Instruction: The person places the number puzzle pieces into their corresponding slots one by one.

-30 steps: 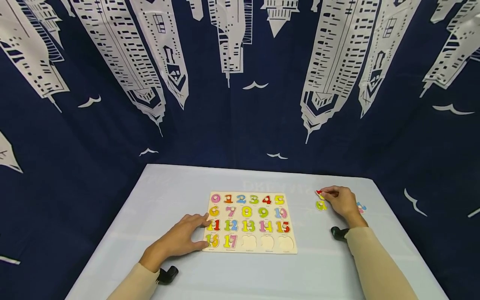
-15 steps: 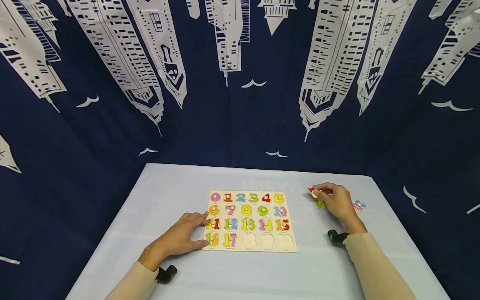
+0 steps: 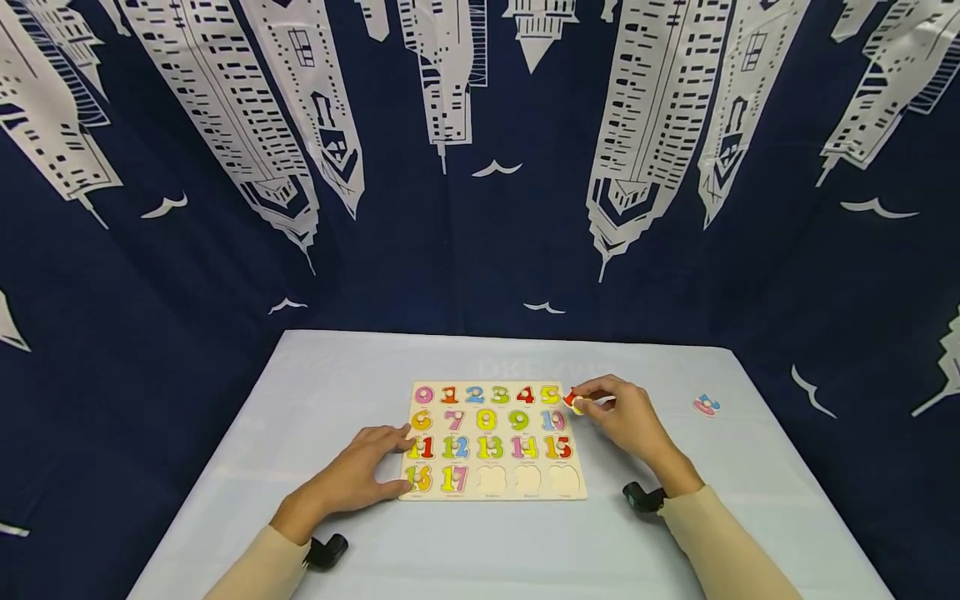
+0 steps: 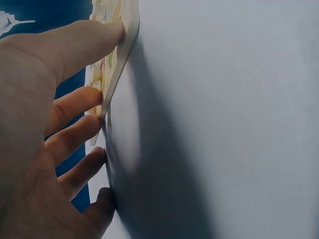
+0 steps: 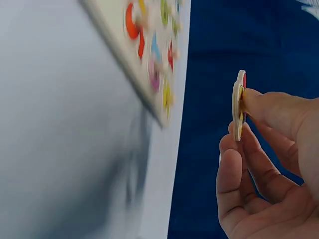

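Note:
A wooden number puzzle board (image 3: 472, 483) lies on the table, with coloured pegged numbers 0 to 17 in it and three bare recesses at the right of its bottom row. My left hand (image 3: 348, 475) rests at the board's left edge, thumb and fingers spread; in the left wrist view the thumb (image 4: 87, 42) lies over the edge. My right hand (image 3: 633, 425) pinches a red and yellow number puzzle piece (image 3: 572, 400) beside the board's upper right edge. In the right wrist view the piece (image 5: 237, 109) is seen edge-on, held between thumb and fingers.
A blue and pink puzzle piece (image 3: 706, 405) lies on the white table (image 3: 480, 554) to the right. Behind the table hangs a dark blue cloth (image 3: 405, 267) printed with white buildings. Each wrist wears a small black camera.
My right hand has moved left with the red and yellow piece, from the table's right side to the board. The yellow-green piece below it no longer shows. The left hand stays put.

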